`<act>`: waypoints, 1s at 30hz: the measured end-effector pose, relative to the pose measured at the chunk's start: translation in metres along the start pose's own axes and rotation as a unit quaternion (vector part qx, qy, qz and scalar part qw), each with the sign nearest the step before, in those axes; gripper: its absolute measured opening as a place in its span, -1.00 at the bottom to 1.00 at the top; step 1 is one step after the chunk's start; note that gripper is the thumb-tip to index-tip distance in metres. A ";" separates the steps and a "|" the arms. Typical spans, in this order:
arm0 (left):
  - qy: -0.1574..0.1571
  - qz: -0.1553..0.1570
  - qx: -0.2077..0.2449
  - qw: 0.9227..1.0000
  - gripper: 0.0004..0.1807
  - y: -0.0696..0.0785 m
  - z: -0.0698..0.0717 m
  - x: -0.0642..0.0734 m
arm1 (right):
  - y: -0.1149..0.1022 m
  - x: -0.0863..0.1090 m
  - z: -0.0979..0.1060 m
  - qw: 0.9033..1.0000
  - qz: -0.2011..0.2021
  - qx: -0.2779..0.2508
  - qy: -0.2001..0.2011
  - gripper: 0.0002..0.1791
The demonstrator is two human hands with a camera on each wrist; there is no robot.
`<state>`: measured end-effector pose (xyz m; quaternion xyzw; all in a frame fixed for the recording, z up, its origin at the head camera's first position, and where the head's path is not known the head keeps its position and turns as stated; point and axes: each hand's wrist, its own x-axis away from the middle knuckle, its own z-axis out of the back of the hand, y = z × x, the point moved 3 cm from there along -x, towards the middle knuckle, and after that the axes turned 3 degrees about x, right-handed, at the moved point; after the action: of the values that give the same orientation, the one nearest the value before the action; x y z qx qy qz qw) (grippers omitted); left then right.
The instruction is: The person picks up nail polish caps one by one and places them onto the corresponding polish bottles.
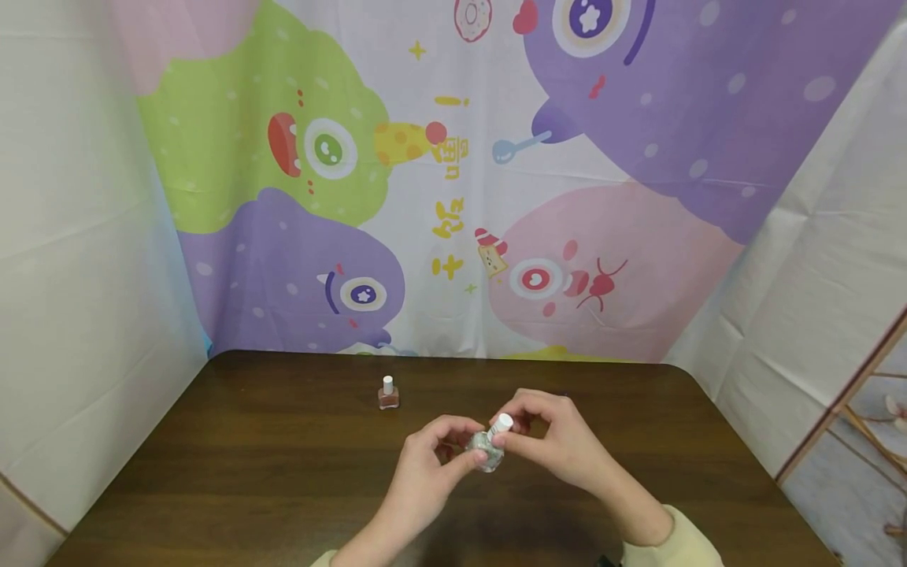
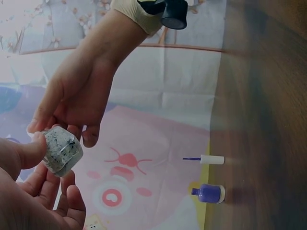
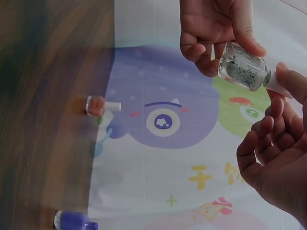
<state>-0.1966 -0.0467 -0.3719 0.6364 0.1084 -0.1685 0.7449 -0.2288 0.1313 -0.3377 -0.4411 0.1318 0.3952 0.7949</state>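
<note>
My left hand [image 1: 427, 466] grips a clear nail polish bottle [image 1: 483, 455] between thumb and fingers, held tilted above the table. Inside it is pale polish with dark specks, plain in the right wrist view. The bottle's white cap [image 1: 502, 424] is pinched by the thumb and fingers of my right hand [image 1: 563, 441]. Cap and bottle neck meet, with a thin strip of neck showing below the cap in the right wrist view. In the left wrist view my left thumb lies against the bottle's side, and the cap is hidden.
A reddish-brown polish bottle [image 1: 388, 398] with a white cap stands at the table's back. Further right, an uncapped purple polish bottle [image 2: 208, 193] stands beside its white cap [image 2: 212, 159], brush pointing up. A cartoon-printed curtain [image 1: 453, 315] hangs behind the brown table [image 1: 248, 472].
</note>
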 end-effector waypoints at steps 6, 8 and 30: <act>0.011 0.000 0.003 1.000 -0.73 0.001 -0.001 0.000 | 0.001 -0.001 0.000 1.000 -0.028 0.003 0.010 -0.85; 0.015 0.001 0.002 1.000 -0.73 0.002 -0.002 0.000 | 0.001 -0.002 0.000 0.999 -0.036 0.003 0.015 -0.84; 0.011 0.005 0.006 1.000 -0.73 0.003 -0.006 -0.002 | -0.011 -0.006 -0.002 0.997 -0.069 0.028 0.038 -0.81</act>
<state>-0.1971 -0.0403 -0.3699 0.6433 0.1124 -0.1579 0.7407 -0.2240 0.1228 -0.3286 -0.4415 0.1423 0.3190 0.8265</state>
